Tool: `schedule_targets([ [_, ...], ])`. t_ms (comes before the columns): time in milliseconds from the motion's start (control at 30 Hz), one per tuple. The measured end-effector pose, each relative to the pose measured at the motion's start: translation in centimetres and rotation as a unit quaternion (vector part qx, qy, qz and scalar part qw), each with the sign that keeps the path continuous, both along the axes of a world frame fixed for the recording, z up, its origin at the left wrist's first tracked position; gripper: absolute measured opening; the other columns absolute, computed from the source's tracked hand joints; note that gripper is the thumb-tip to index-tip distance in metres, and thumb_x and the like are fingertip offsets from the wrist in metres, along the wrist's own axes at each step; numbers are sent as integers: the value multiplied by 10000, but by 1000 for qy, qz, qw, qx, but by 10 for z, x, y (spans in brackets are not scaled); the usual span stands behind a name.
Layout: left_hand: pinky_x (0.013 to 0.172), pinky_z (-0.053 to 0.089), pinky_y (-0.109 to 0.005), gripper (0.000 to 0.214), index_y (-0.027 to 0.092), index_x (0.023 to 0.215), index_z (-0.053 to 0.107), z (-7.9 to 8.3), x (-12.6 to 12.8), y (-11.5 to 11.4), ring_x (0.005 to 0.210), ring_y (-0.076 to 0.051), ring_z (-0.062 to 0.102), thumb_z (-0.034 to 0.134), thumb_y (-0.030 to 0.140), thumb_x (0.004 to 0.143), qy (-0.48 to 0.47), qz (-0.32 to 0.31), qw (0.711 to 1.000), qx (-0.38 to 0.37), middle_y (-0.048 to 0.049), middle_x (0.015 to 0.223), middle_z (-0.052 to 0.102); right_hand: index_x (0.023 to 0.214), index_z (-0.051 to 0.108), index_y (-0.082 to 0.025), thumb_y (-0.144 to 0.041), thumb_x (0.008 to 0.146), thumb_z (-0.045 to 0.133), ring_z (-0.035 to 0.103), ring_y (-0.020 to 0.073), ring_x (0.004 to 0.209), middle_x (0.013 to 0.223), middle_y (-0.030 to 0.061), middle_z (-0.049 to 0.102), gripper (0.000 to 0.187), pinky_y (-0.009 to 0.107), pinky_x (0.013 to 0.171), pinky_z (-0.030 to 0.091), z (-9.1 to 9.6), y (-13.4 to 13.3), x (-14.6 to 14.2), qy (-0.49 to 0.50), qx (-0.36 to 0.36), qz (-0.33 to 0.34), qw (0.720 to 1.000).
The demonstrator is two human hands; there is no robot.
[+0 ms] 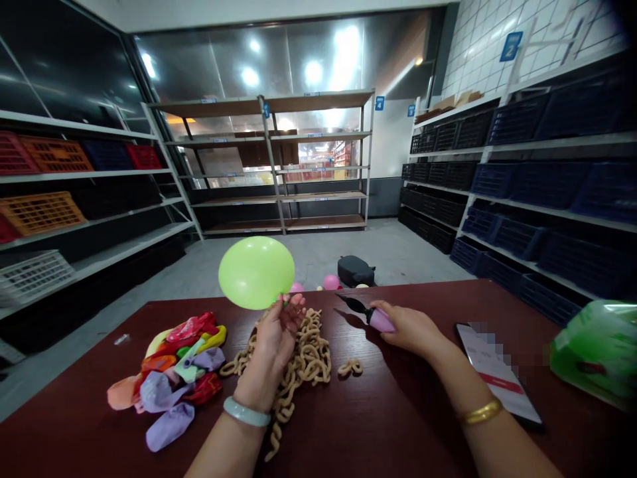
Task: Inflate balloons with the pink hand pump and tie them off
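Observation:
My left hand pinches the neck of an inflated lime-green balloon, which floats out above the far left part of the table. In my right hand is a purple balloon pump with a black pointed nozzle, aimed left and away from the balloon. Most of the pump is hidden in my grip. Beneath my left hand lies a heap of beige twisted pieces, with a small loose bit to its right. Left of the heap is a pile of limp balloons in several colours.
A phone lies right of my right arm, with a green plastic package beyond it. Pink balloons and a dark bag-like object are on the floor past the table. Shelves with crates line the sides.

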State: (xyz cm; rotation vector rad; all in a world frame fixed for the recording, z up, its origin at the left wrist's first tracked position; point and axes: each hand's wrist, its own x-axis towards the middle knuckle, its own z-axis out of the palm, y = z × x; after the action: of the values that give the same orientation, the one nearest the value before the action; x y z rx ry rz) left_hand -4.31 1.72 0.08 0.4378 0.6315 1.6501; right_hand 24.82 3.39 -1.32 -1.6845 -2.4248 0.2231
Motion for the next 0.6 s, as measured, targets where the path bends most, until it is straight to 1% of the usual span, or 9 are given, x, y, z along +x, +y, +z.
schedule_targets([
  [133,643,517,-270,155,162,747,539,-1,4,-3,704,-158,658,659,243,801,42,-15,999,9,-43,732,666,1335,472,-301,-274,690,658,611,305,1000,1065,86,663,671,373,768,419,-6,5,10,-20,-14,-42,999],
  [200,612,499,-252,207,164,744,533,-1,8,-6,682,-151,643,694,290,768,74,-20,997,19,-36,717,658,1316,510,-276,-296,682,696,569,317,1065,1144,109,622,661,391,812,427,-5,7,9,-1,19,-63,998],
  [267,575,473,-236,251,166,726,528,-2,15,-9,641,-143,619,707,340,750,111,-25,993,26,-37,693,652,1243,592,-256,-335,755,663,523,309,1125,1194,116,587,499,407,884,420,-1,7,0,70,82,-58,992],
  [333,532,440,-223,270,169,700,527,-4,25,-13,607,-141,594,697,372,751,158,-35,986,35,-43,671,649,1104,681,-251,-373,887,519,530,260,1105,1133,94,604,298,385,930,417,4,3,-20,200,118,-5,973],
  [400,494,410,-226,279,174,673,543,-8,36,-18,566,-144,565,669,402,772,219,-57,972,54,-52,645,645,1050,704,-219,-440,928,453,573,218,1014,1036,84,621,356,354,909,446,5,-5,-45,345,71,89,932],
  [467,466,391,-242,289,178,635,579,-11,47,-24,509,-148,530,669,417,769,290,-89,949,90,-55,594,631,989,705,-196,-526,893,499,589,216,959,1001,82,624,401,335,823,488,2,-14,-70,441,-9,138,887],
  [500,450,379,-248,288,180,613,595,-12,53,-27,477,-147,511,680,413,760,321,-104,935,107,-54,562,619,925,704,-187,-561,867,526,601,204,859,898,68,633,418,323,748,501,-1,-19,-79,464,-69,157,869],
  [533,432,363,-252,284,183,592,608,-13,58,-31,447,-146,490,690,401,754,347,-119,922,120,-52,531,607,858,690,-175,-597,830,559,588,179,696,755,46,618,443,302,624,496,-5,-23,-86,500,-130,143,844],
  [600,409,327,-253,281,189,566,623,-14,67,-38,410,-141,458,688,378,763,386,-144,902,131,-48,486,587,755,652,-162,-602,764,636,496,133,491,582,6,557,440,262,454,416,-11,-30,-93,566,-226,117,784],
])
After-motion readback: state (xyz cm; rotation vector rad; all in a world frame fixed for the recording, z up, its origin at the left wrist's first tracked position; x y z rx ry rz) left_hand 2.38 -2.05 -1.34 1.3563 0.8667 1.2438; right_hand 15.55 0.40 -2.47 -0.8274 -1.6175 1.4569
